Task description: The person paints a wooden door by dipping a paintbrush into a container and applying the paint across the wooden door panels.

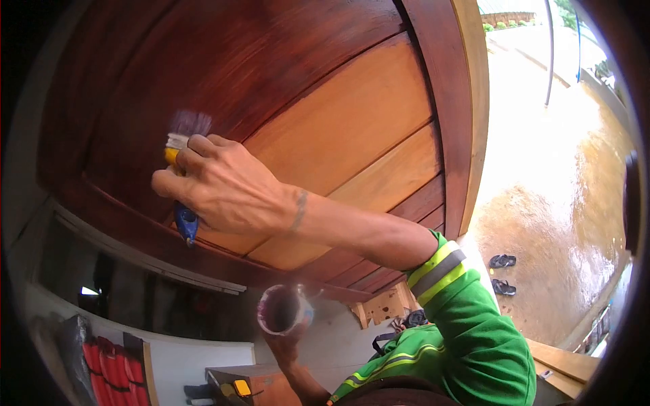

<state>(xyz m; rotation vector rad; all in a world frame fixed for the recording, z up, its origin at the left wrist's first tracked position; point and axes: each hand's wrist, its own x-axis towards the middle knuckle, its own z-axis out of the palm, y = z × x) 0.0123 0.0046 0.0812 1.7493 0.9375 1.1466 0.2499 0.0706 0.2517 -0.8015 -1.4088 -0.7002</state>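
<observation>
My right hand [223, 186] is closed around a paintbrush [175, 154] with a blue and yellow handle. The bristles [189, 123] point up against a dark reddish-brown stained part of a wooden panel door [223, 61] and look blurred. Lower down, my left hand [288, 342] grips a round open container [286, 310] with purplish stain on its inner wall. How much liquid is inside cannot be made out. Beside my right forearm lie lighter orange-brown panels [352, 101], framed by darker wood.
Wet-looking ground [542, 203] stretches outside on the right, with a pair of flip-flops [502, 274] on it. Wooden boards [562, 365] lie at lower right. A cabinet [257, 386] with a yellow item on it and red bundled items [115, 365] stand at lower left.
</observation>
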